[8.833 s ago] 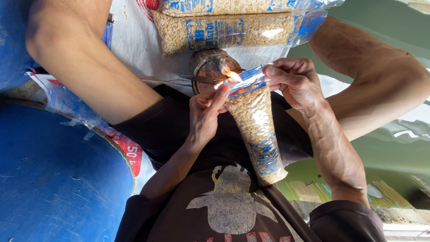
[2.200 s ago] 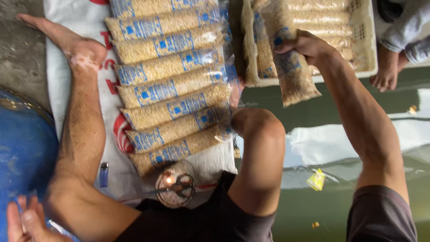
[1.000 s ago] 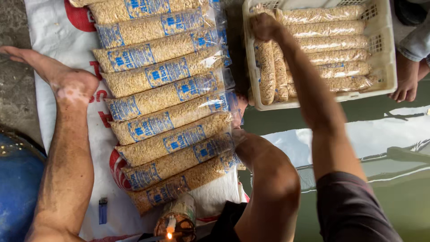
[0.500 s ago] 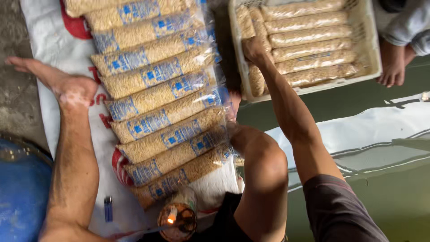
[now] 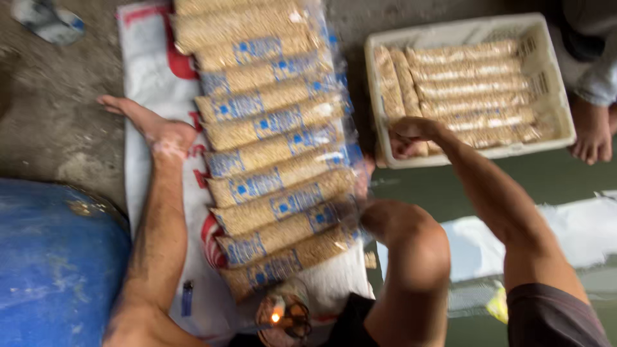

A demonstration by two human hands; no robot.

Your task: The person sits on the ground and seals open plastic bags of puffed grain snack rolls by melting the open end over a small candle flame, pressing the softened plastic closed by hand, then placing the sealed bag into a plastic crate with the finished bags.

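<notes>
My right hand reaches forward to the near rim of a white plastic crate. Its fingers are loosely bent over the rim, and I see nothing held in them. The crate holds several long clear packets of grain laid in rows. A long row of the same grain packets with blue labels lies on a white sack between my legs. My left hand is out of view. My left leg stretches along the sack, and my right knee is raised beside the row.
A small can with a lit flame stands at the near end of the row, with a blue lighter to its left. A blue barrel fills the lower left. Another person's bare feet are beside the crate.
My right hand has drawn back from the packets inside the crate to its near rim. The view has shifted, so more of the floor on the left shows.
</notes>
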